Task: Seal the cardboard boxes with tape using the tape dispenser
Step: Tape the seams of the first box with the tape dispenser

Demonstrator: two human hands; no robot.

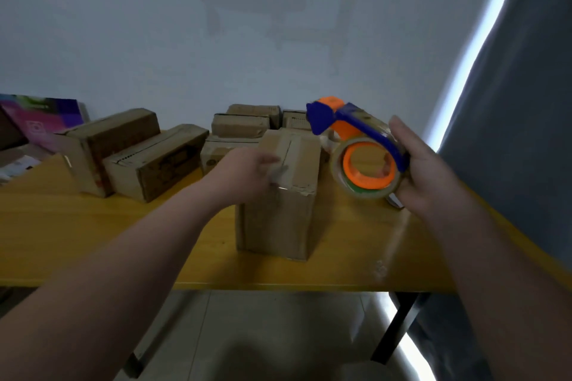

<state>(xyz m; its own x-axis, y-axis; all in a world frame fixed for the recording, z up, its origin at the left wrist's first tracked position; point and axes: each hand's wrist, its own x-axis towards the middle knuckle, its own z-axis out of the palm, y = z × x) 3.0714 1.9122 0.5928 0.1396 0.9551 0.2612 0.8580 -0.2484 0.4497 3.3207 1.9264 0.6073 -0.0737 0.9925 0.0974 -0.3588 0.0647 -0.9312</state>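
Risk no. 1 is judged to be a crooked or wrinkled strip: the tape dispenser is held up off the yellow table, just right of the upright box and not touching it, so if it is brought down off-line w/ the top seam, the tape can be laid beside the slit instead of over it. The box is tall and narrow on its base, long axis approx. vertical, top face w/ a dark seam running away from the camera; it can be tipped or slid if the pull is made before it is steadied. The left hand is laid on the near top edge, fingers blurred, so whether they are pressed flat or curled over the edge cannot be told. The right hand is wrapped round the roll end of the dispenser, fingers closed on the blue frame. The dispenser's long axis is seen running from roll (lower right) to blue cutter head (upper left), head pointed away and left, above the box's far right corner. A loose tape end cannot be made out; if stuck back on the roll, the start may be fumbled. Other boxes are lying further back on the table.
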